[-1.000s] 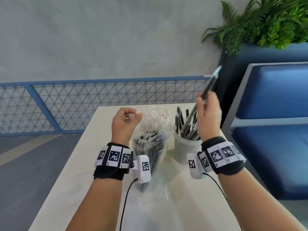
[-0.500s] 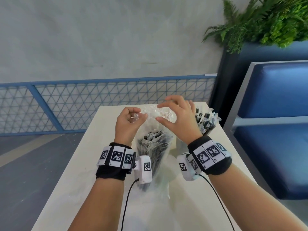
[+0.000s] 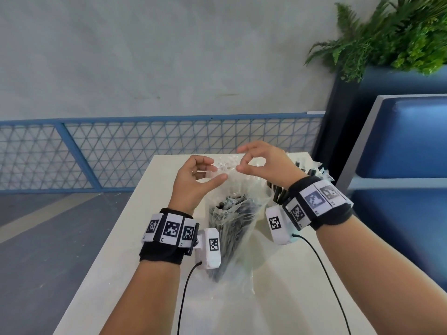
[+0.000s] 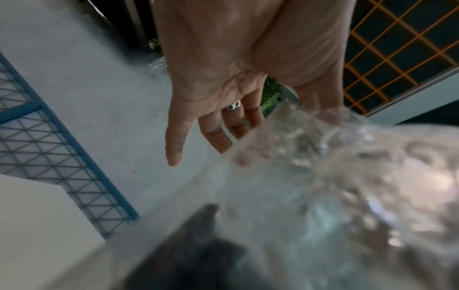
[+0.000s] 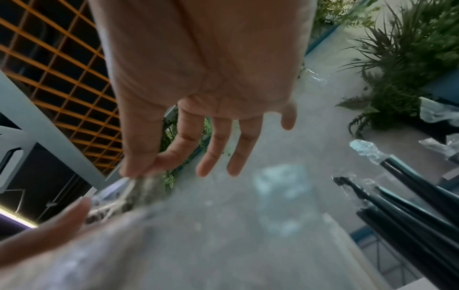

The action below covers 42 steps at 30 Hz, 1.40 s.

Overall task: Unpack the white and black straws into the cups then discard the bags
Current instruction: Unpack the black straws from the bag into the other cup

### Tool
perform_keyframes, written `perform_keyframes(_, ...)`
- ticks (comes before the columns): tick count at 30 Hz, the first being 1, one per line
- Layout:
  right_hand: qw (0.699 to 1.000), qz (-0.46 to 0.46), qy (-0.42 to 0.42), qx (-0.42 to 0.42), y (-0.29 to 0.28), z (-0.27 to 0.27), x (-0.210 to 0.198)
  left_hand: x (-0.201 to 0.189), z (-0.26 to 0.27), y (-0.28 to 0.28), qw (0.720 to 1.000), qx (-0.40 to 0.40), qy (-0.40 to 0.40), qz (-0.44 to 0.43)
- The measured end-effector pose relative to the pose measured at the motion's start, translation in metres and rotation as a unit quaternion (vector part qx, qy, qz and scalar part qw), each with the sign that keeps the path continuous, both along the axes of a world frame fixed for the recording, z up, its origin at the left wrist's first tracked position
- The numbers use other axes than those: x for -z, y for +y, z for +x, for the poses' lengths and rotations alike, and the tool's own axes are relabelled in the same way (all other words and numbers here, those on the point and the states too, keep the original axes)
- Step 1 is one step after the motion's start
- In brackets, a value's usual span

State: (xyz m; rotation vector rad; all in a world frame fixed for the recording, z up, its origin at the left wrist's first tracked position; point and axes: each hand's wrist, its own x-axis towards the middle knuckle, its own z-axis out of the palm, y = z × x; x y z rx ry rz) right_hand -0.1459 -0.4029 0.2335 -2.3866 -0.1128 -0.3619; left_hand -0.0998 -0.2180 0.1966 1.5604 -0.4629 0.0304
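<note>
A clear plastic bag (image 3: 238, 257) holding black straws (image 3: 229, 213) stands upright on the white table (image 3: 116, 262). My left hand (image 3: 217, 172) grips the left side of its top edge. My right hand (image 3: 239, 166) pinches the opposite side between thumb and forefinger, which the right wrist view (image 5: 131, 174) shows clearly. The bag (image 4: 347, 176) blurs across the left wrist view and hides that hand's thumb tip. More wrapped black straws (image 3: 278, 193) stand just behind my right wrist, also seen as wrapped black straws (image 5: 410, 196); their cup is hidden.
A blue bench (image 3: 411, 141) runs close along the table's right side, with a planter of ferns (image 3: 399, 32) behind it. A blue mesh fence (image 3: 96, 151) stands past the far edge. Something white and crinkled (image 3: 227, 163) shows behind the bag's top.
A second ago my right hand held a wrapped black straw over the cup. It let go, swung left and now pinches the bag's top edge. My left hand stayed on the bag.
</note>
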Motion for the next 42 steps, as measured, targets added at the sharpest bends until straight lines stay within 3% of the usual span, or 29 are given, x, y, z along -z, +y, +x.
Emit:
perform_keyframes(10,0.994,0.038,-0.041,0.094,0.0,0.008,0.008,0.001,0.004,0.003,0.999,-0.017,-0.036,0.033)
perform_keyframes(20,0.99,0.032,-0.037,0.134,0.001,0.01,0.007,-0.001,-0.013,0.002,0.969,-0.122,-0.188,0.1)
perform_keyframes(29,0.987,0.023,-0.02,0.156,0.004,0.012,0.005,-0.006,-0.019,0.002,0.977,-0.117,-0.149,0.093)
perform_keyframes(33,0.987,0.025,-0.02,0.16,0.01,0.014,0.006,0.0,-0.02,-0.002,0.953,-0.147,-0.195,0.179)
perform_keyframes(39,0.985,0.031,-0.018,0.166,0.011,0.015,0.006,0.001,-0.022,-0.002,0.903,-0.217,-0.289,0.232)
perform_keyframes(42,0.985,0.035,-0.013,0.171,0.014,0.016,0.006,0.001,-0.025,-0.008,0.879,-0.221,-0.283,0.315)
